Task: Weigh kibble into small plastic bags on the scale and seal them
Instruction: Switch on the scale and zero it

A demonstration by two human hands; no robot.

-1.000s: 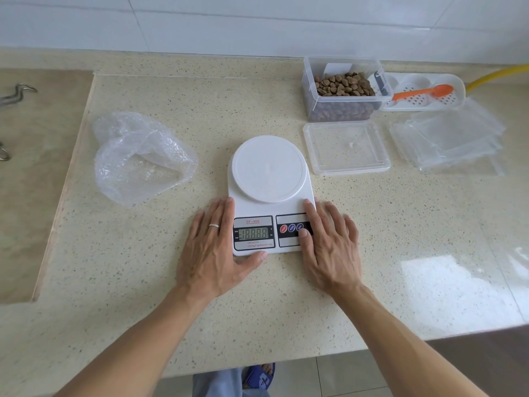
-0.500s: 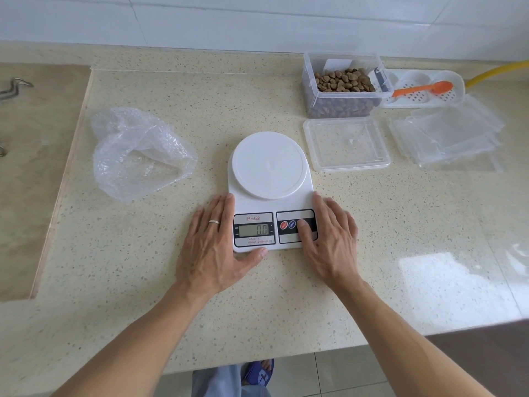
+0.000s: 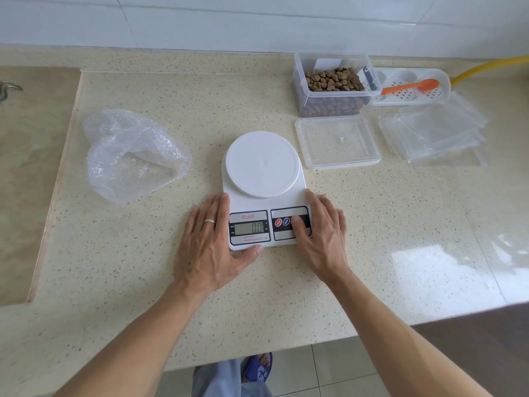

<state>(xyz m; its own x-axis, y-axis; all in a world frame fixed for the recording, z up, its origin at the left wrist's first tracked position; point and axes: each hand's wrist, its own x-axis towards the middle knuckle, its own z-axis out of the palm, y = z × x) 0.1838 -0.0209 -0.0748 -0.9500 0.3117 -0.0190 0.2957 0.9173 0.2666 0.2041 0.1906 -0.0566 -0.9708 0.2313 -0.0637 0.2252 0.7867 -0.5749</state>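
Observation:
A white kitchen scale (image 3: 262, 164) sits mid-counter with nothing on its round platform; its display reads 0.0. My left hand (image 3: 211, 242) lies flat against the scale's left side, thumb along its front edge. My right hand (image 3: 320, 233) rests flat at the right side, its thumb on the button panel. A clear tub of brown kibble (image 3: 333, 81) stands open at the back right. Beside it, an orange spoon (image 3: 412, 86) lies in a white perforated tray (image 3: 400, 96). A stack of small clear plastic bags (image 3: 435, 133) lies at the far right.
The tub's clear lid (image 3: 337, 141) lies just right of the scale. A crumpled clear plastic bag (image 3: 131, 156) sits to the left. A recessed brown area (image 3: 25, 167) borders the counter's left side. A yellow hose (image 3: 486, 68) runs along the back right. The counter's front edge is near my forearms.
The display changed from all segments lit to 0.0. My right thumb slid along the button panel. Both hands stay flat beside the scale.

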